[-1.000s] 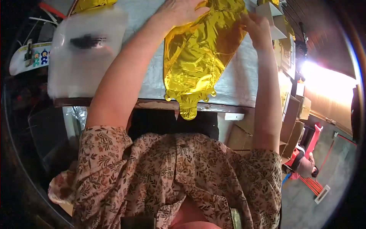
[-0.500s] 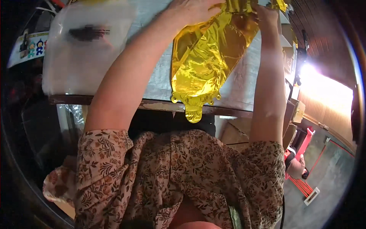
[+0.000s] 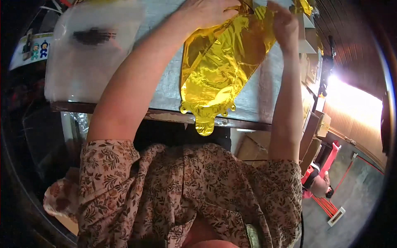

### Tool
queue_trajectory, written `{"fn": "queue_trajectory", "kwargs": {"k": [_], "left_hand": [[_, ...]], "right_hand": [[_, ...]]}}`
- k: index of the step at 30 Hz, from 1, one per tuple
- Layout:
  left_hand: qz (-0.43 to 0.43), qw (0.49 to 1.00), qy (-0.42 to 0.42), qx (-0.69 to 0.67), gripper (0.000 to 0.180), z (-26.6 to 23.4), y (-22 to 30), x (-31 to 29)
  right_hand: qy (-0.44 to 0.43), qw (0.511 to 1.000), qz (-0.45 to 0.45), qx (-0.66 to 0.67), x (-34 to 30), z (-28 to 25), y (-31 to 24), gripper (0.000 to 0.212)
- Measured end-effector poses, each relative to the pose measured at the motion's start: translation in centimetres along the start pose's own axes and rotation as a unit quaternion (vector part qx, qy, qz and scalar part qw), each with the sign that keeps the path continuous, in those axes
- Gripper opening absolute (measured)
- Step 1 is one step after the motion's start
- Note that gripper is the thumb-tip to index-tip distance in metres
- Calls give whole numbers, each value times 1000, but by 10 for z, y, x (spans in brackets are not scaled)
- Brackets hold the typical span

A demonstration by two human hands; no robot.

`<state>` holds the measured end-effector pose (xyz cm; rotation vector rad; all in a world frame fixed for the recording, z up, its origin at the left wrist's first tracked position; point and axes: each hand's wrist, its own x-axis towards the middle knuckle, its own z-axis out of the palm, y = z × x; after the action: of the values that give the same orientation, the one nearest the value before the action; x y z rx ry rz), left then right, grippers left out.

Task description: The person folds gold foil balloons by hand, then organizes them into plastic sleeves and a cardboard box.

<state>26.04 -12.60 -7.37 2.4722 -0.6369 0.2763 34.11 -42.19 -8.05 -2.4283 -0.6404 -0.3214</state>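
Observation:
A flat, shiny gold foil balloon (image 3: pixel 217 74) lies on the work table, its rounded tail hanging over the near edge and small round tabs beside that tail. At the balloon's far left part, my left hand (image 3: pixel 206 14) has its fingers and thumb closed on the foil where it folds. My right hand (image 3: pixel 286 25) is curled closed at the far right edge of the balloon, its fingertips near the top of the view. The far end of the balloon is partly cut off by the frame.
A stack of clear plastic bags (image 3: pixel 93 53) covers the table's left side. Cardboard boxes (image 3: pixel 312 70) stand along the right edge, with more gold foil (image 3: pixel 306 7) at the far right. Another person (image 3: pixel 322 184) is in the background at right, near a bright opening.
The balloon has shifted slightly left and toward me. My right hand has moved a little down and curled more, while my left hand stays near the same fold.

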Motion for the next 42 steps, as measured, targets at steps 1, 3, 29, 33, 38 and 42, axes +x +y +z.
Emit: {"fn": "queue_trajectory", "kwargs": {"k": [1, 3, 29, 33, 38, 42], "left_hand": [[-12, 1000, -1, 12, 40, -3, -9, -5], [-1, 1000, 6, 15, 40, -1, -12, -8], [24, 999, 45, 14, 31, 8, -17, -5], [20, 999, 29, 21, 30, 3, -14, -5], [18, 999, 44, 9, 34, 3, -13, -6], [-13, 1000, 5, 20, 42, -1, -10, -4]], "right_hand": [[43, 993, -64, -94, -7, 21, -16, 34], [30, 983, -25, -180, -29, 32, -34, 44], [22, 973, -76, -218, -26, 62, -69, 46], [32, 982, -81, -167, -29, 62, -64, 44], [25, 981, -66, -181, -28, 63, -65, 45], [16, 981, -67, -184, -30, 61, -69, 46]]}}
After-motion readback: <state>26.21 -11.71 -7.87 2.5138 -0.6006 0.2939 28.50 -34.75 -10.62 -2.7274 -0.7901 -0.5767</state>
